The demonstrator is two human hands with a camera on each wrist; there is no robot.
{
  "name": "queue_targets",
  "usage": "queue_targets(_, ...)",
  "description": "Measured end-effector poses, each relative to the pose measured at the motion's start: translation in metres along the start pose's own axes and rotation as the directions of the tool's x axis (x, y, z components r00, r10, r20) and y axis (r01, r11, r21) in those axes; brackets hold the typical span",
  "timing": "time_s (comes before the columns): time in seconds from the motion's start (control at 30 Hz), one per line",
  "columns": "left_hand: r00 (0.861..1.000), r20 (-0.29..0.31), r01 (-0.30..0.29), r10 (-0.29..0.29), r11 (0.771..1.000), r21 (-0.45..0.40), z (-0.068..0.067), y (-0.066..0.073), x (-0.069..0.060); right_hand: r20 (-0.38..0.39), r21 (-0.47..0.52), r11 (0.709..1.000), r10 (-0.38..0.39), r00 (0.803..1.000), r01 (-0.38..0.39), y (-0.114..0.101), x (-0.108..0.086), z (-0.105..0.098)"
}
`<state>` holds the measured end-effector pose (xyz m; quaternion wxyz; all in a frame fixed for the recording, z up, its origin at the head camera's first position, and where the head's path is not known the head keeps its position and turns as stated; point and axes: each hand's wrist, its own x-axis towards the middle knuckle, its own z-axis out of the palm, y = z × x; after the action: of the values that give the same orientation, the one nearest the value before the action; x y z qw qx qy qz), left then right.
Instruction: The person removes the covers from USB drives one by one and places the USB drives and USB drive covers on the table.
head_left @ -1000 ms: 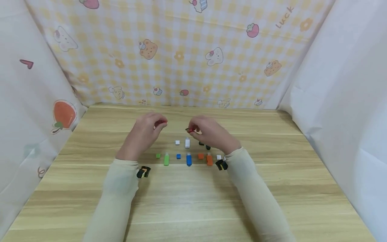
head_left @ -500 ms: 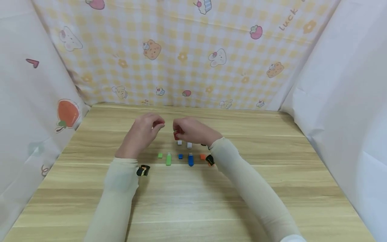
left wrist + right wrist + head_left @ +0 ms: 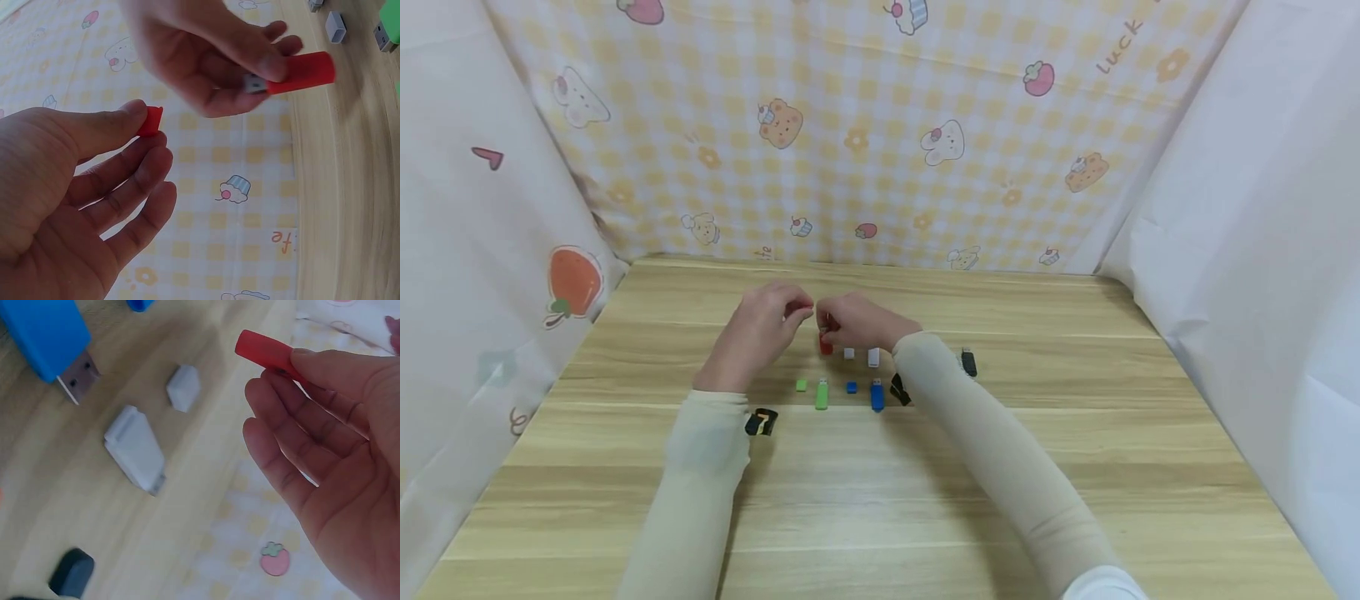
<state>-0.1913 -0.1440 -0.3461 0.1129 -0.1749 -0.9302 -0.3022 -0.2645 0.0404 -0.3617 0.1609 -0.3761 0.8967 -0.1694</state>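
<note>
In the head view my left hand (image 3: 760,329) is held over the back of the table. Its thumb and forefinger pinch a small red USB stick cap (image 3: 150,122), seen best in the left wrist view. Close by on its right, my right hand (image 3: 861,323) pinches a red USB stick (image 3: 303,72) between thumb and fingers. The stick's metal plug shows in the left wrist view, partly covered by fingers, on the side toward the cap. Stick and cap are apart.
On the wooden table (image 3: 850,500) lie a white USB stick (image 3: 873,358), white cap (image 3: 849,353), green stick (image 3: 822,395), green cap (image 3: 801,386), blue stick (image 3: 877,396) and blue cap (image 3: 852,387). A black stick (image 3: 969,362) lies right of my right sleeve (image 3: 985,433), which hides part of the table.
My right hand has moved left with the red USB stick, close to the left hand, and the stick has turned. The left hand has stayed almost in place, holding the cap.
</note>
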Motion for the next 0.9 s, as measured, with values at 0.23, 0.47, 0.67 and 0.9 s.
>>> queue_targets(0.23,1.000,-0.003,0.009,-0.009,1.000,-0.003,0.000,0.000,0.000,0.050,0.055,0.997,0.058,0.997,-0.061,0.003,0.008,0.012)
queue_targets(0.47,1.000,-0.001,0.001,-0.001,1.000,-0.007,-0.001,0.000,-0.001,0.047,0.053,0.990,0.128,0.991,-0.131,0.005,0.015,0.018)
queue_targets(0.67,1.000,-0.004,0.002,-0.002,1.000,-0.011,0.001,0.000,0.000,0.053,0.013,0.987,0.162,0.985,-0.162,0.008,0.018,0.020)
queue_targets(0.9,1.000,-0.004,0.008,-0.008,1.000,-0.012,0.000,0.001,0.000,0.061,-0.061,0.985,0.168,0.984,-0.164,0.008,0.022,0.020)
